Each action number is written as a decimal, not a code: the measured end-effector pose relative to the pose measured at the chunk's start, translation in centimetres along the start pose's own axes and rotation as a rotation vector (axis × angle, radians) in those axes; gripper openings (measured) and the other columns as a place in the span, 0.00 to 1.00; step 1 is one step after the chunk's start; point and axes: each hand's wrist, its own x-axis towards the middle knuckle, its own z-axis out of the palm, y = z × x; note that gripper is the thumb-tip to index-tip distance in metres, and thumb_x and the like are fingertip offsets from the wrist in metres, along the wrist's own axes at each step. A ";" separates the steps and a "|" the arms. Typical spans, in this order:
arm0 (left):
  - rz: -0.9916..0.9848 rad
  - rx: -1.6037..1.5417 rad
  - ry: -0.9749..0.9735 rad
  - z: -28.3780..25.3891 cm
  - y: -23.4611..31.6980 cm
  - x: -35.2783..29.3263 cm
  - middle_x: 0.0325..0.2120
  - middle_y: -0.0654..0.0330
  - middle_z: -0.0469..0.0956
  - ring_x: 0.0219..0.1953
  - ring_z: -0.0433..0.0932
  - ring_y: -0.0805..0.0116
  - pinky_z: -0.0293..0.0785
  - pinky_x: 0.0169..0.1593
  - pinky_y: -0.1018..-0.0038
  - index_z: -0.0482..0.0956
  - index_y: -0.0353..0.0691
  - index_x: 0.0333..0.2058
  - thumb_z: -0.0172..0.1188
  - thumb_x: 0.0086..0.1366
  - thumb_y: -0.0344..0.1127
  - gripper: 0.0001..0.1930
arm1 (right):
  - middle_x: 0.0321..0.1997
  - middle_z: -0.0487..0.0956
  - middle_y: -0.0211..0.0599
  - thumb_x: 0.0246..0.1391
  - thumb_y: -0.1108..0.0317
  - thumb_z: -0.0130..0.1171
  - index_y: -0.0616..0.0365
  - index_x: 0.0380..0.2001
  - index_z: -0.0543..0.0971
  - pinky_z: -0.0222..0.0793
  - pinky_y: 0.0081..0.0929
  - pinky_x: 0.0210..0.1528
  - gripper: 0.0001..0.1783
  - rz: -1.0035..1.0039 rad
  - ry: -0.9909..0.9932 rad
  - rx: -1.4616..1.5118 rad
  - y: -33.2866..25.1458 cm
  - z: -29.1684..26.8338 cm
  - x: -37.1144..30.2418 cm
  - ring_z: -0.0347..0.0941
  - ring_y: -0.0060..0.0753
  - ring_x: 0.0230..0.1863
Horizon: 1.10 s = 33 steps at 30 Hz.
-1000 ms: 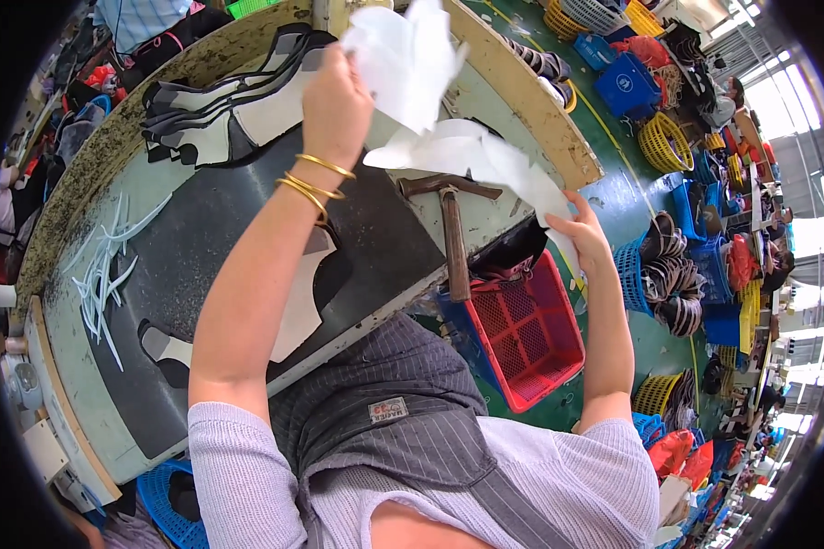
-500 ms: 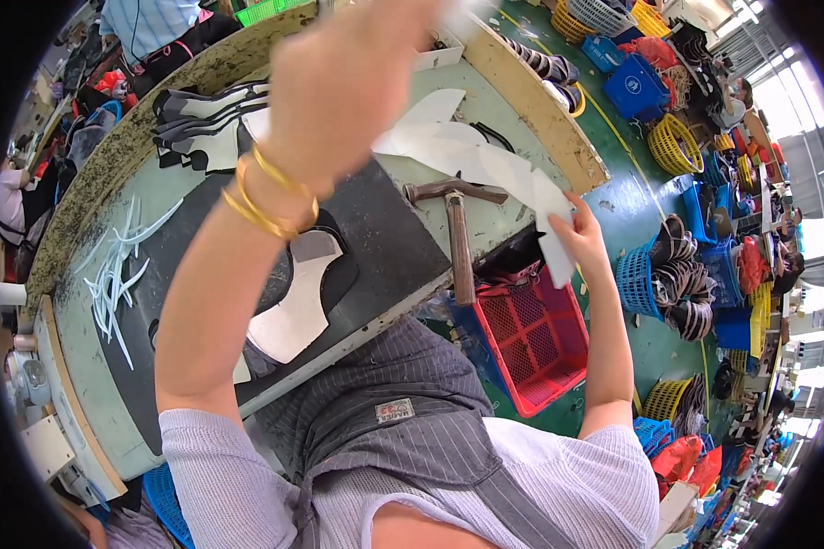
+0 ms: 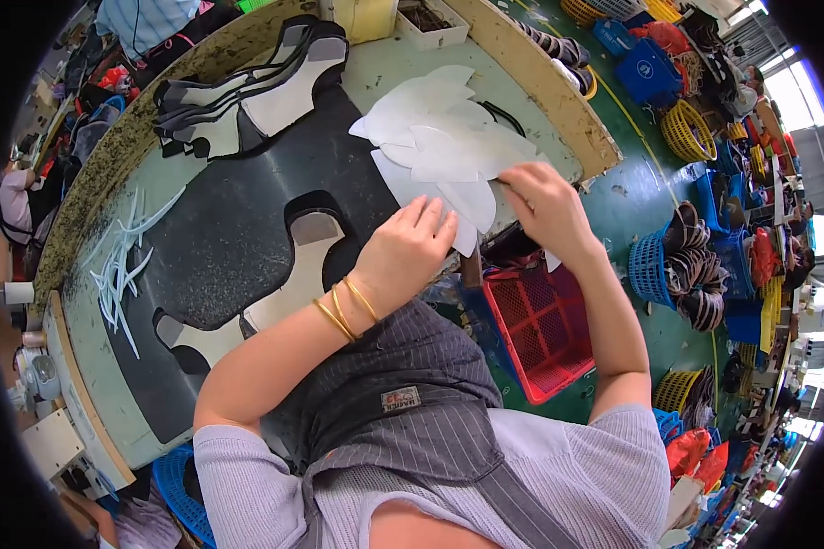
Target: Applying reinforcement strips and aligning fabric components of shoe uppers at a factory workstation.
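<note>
Several thin white leaf-shaped sheets (image 3: 453, 128) lie in an overlapping spread on the right half of the work table. My left hand (image 3: 407, 252) rests at their near edge, fingers stretched out and fingertips touching the lowest sheet. At the right edge of the spread, my right hand (image 3: 549, 210) has its fingers bent over the white sheets, thumb below. What lies under its palm is hidden. A hammer (image 3: 471, 272) is mostly covered by the sheets, with only the handle's end showing. Left of my hands, black-and-white cut pieces (image 3: 307, 265) lie on a dark board (image 3: 229, 220).
More layered black-and-white pieces (image 3: 284, 96) sit at the table's far left. Pale blue strips (image 3: 124, 274) are heaped on the left. A white box (image 3: 433, 27) stands at the back. Below the table edge is a red basket (image 3: 540, 329). Raised wooden rims (image 3: 558, 91) border the table.
My left hand has come down from the far side to the sheets' near edge. My right hand has moved left and up. The sheets now lie fanned out, covering most of the hammer.
</note>
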 end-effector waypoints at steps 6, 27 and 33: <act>-0.082 -0.235 -0.091 -1.8 -0.5 1.1 0.50 0.53 0.76 0.48 0.74 0.54 0.71 0.54 0.63 0.76 0.39 0.51 0.59 0.61 0.50 0.25 | 0.42 0.78 0.40 0.49 0.70 0.59 0.57 0.40 0.78 0.72 0.37 0.49 0.13 -0.062 -0.172 -0.225 0.4 -0.1 3.4 0.73 0.44 0.48; -0.408 -0.848 0.315 -3.2 0.0 -1.2 0.55 0.48 0.68 0.53 0.74 0.55 0.68 0.59 0.66 0.64 0.34 0.60 0.68 0.57 0.51 0.38 | 0.36 0.83 0.37 0.55 0.72 0.58 0.61 0.40 0.82 0.73 0.30 0.46 0.10 -0.210 0.468 -0.043 -3.8 -1.0 9.4 0.80 0.38 0.37; -0.991 -1.599 0.654 -11.7 2.3 -13.1 0.46 0.62 0.77 0.48 0.74 0.78 0.71 0.50 0.79 0.71 0.35 0.53 0.57 0.70 0.35 0.17 | 0.50 0.76 0.37 0.41 0.65 0.72 0.57 0.46 0.77 0.70 0.39 0.51 0.26 -0.493 -0.050 0.429 -15.6 2.6 3.7 0.73 0.44 0.49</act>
